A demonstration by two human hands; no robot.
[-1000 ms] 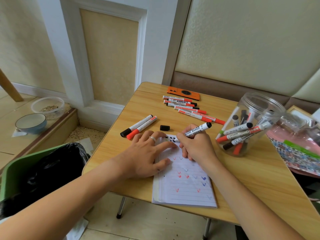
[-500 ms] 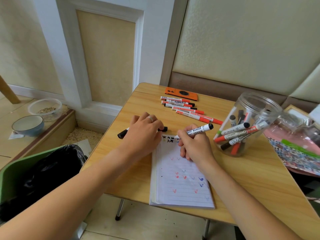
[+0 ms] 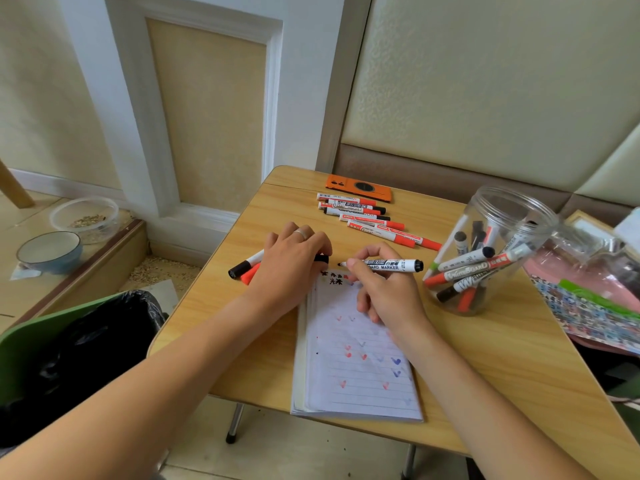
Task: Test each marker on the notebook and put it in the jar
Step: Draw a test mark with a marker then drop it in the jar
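right hand holds marker above notebook top edge.

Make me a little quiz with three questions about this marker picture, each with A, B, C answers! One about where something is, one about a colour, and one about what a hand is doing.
1. Where is the clear jar?
A. On the floor
B. On the table, to the right of the notebook
C. On top of the notebook

2. What colour is the phone case at the far edge of the table?
A. Orange
B. Blue
C. Yellow

3. What is the right hand doing?
A. Lying flat and empty
B. Reaching into the jar
C. Holding an uncapped black marker over the top of the notebook

Answers:
1 B, the jar stands on the wood beside the page.
2 A, the case is plainly orange.
3 C, fingers curl round the marker, its bare tip pointing left toward the left hand.
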